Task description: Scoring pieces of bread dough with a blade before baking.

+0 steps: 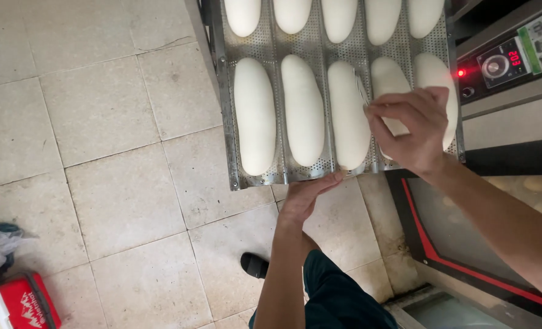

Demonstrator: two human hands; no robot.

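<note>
A perforated metal baking tray holds long white dough loaves in channels. My left hand supports the tray's near edge from below, fingers flat under the rim. My right hand hovers over the dough loaf third from the left in the near row, pinching a thin blade whose tip rests on that loaf's surface. Two other near loaves lie to its left, and the loaf on its right is partly hidden by my hand.
An oven with a control panel and a red light stands at the right, its glass door below. Beige floor tiles lie under the tray. A red and white box sits at the lower left. My shoe is below.
</note>
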